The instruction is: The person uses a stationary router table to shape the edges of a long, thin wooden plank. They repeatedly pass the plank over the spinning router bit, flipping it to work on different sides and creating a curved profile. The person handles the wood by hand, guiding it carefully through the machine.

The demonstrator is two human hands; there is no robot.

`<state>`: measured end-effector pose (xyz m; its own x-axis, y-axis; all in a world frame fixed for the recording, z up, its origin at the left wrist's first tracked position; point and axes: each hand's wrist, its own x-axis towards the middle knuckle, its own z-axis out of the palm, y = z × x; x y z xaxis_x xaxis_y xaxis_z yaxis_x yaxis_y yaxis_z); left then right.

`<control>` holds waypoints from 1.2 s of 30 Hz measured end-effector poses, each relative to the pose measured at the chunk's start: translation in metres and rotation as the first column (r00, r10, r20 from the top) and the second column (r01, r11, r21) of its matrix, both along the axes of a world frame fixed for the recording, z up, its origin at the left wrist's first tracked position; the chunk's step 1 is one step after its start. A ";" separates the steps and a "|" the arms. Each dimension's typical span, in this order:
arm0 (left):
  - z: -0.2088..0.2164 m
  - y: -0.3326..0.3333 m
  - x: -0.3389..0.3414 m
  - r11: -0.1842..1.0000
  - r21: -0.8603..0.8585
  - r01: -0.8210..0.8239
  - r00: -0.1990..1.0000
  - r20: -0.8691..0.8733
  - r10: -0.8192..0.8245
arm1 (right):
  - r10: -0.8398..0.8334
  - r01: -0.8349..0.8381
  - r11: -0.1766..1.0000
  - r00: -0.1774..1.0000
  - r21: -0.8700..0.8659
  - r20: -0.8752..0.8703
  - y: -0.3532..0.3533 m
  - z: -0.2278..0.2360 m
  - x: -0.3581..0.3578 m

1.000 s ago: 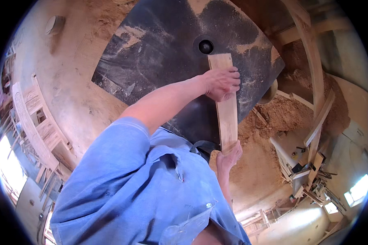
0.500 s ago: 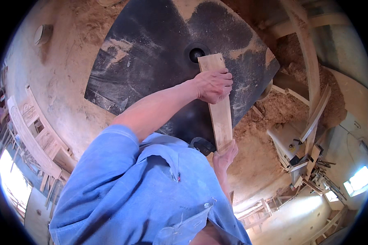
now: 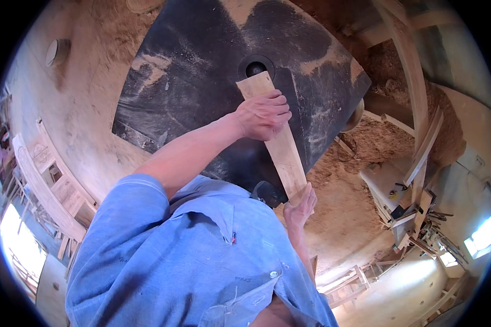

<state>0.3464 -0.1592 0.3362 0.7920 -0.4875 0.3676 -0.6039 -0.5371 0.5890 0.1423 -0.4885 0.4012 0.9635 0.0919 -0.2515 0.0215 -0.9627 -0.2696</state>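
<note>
A pale wooden board lies slantwise over a dark machine table, its far end just below a round black spindle set in a ring. That far end overlaps the ring; whether wood and spindle touch, I cannot tell. Reaching across from the left, my left hand is closed over the board's upper part, fingers curled over its right edge. My right hand grips the near end, which extends to the table's front edge.
Sawdust covers the floor around the table. Long curved timbers stand at the right, near a pile of wood scraps. A carved wooden panel leans at the left, and a short round piece lies at the upper left.
The board's far end has swung left, from the spindle's right side to just below it. My left hand has moved left with it; my right hand has shifted only slightly.
</note>
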 end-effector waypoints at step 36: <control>0.033 -0.032 0.017 0.996 0.029 -0.089 0.994 0.062 0.088 | -0.258 0.300 0.938 0.938 0.172 -0.233 -0.004 0.020 0.026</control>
